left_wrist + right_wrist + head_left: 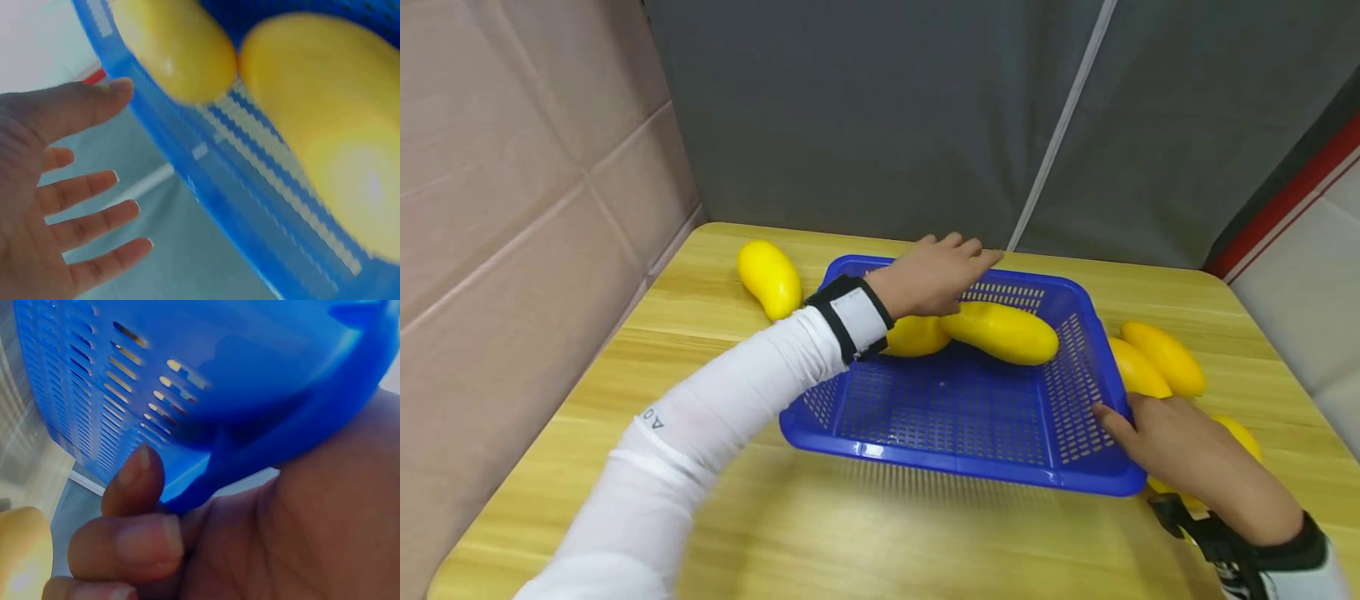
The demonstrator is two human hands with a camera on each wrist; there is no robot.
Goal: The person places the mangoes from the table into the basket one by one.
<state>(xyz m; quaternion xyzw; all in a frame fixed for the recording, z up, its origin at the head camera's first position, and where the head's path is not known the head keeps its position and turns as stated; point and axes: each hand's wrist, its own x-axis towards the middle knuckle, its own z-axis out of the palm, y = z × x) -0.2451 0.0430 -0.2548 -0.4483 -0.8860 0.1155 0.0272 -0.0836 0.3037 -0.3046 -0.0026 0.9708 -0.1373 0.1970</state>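
A blue perforated plastic basket [951, 463] holds two yellow mangoes, a right one [1006, 335] and a left one [919, 337], lying end to end near its far side. My right hand [1195, 450] grips the basket's right rim, with the thumb inside and the fingers curled beneath the rim [325, 419]. Over the far rim reaches my left hand [928, 275], its fingers spread and fairly straight. In the left wrist view, the left thumb [81, 109] comes up against or very near the rim; the other fingers stand apart from it. The basket's front edge looks raised above the table.
The wooden table [865, 542] carries a loose mango [771, 277] at the far left. Several more lie right of the basket, including one mango [1167, 358], partly behind my right hand. A grey curtain [850, 125] closes off the back; a pinkish wall [527, 183] stands left.
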